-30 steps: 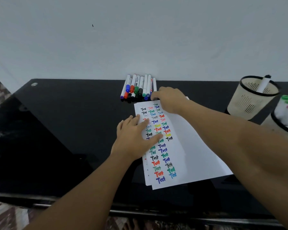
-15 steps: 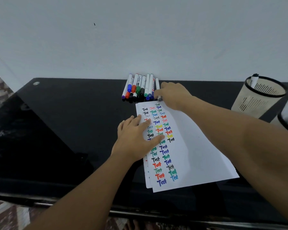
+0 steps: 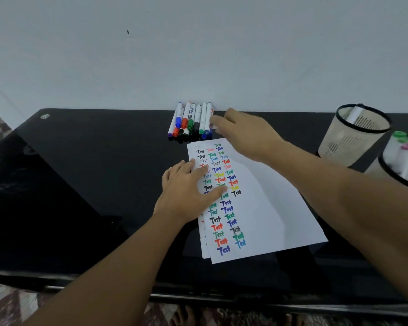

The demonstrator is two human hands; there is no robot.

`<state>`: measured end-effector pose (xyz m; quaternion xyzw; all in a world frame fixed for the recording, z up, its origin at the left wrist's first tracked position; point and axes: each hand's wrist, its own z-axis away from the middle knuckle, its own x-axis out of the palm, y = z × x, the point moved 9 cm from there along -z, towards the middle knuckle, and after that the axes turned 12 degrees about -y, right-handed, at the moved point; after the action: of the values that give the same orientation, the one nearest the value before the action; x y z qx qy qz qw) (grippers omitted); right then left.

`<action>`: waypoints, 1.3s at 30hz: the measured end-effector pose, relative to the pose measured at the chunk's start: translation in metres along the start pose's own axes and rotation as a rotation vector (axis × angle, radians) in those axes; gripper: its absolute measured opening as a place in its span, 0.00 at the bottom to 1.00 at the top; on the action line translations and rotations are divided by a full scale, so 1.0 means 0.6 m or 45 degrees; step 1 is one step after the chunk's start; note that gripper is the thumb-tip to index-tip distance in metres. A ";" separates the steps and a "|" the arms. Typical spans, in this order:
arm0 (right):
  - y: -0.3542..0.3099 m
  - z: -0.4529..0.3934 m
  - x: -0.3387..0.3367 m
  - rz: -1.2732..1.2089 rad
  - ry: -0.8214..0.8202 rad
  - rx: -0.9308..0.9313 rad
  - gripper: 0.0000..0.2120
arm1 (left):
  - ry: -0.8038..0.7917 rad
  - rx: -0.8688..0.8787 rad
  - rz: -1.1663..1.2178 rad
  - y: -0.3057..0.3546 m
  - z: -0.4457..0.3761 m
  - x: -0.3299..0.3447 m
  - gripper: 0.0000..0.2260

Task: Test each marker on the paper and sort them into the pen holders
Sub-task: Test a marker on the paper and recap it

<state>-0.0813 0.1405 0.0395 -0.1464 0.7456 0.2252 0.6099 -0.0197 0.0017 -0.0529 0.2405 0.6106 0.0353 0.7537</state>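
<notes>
A row of several capped markers [image 3: 191,121] lies at the table's far edge against the wall. Just below it is a stack of white paper [image 3: 269,208] covered with coloured "Test" words. My left hand [image 3: 186,191] presses flat on the paper's left side, fingers straight. My right hand [image 3: 245,132] stretches over the paper's top to the right end of the marker row. Its fingertips are blurred against the rightmost marker, so I cannot tell whether they pinch it.
A beige mesh pen holder [image 3: 335,142] with one marker in it stands at the right. A second holder [image 3: 386,168] with several markers is cut off by the right edge. The glossy black table [image 3: 80,184] ends near me; the wall closes the far side.
My right hand has moved up from the paper's top edge to the right end of the marker row. The left hand stays flat on the paper.
</notes>
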 end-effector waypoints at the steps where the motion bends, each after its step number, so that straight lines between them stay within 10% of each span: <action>1: -0.004 0.013 -0.002 -0.041 -0.012 0.049 0.19 | 0.006 0.004 0.002 0.000 0.000 0.000 0.39; 6: -0.021 0.086 0.044 -0.496 -0.280 0.225 0.16 | 0.101 0.067 0.017 0.004 0.003 -0.007 0.40; 13: -0.039 0.128 0.074 -0.340 -0.515 0.191 0.20 | 0.273 0.217 0.039 0.015 0.013 -0.020 0.34; 29: -0.058 0.135 0.074 -0.122 -0.440 0.127 0.17 | 0.330 0.414 -0.071 0.037 0.025 -0.025 0.14; 39: -0.014 0.174 0.032 -0.651 -0.283 0.382 0.13 | 0.268 0.284 -0.017 0.023 0.014 -0.022 0.15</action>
<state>0.0066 0.1880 0.0034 -0.2121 0.6383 -0.0333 0.7393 -0.0117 0.0066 -0.0345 0.3137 0.6881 -0.0130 0.6542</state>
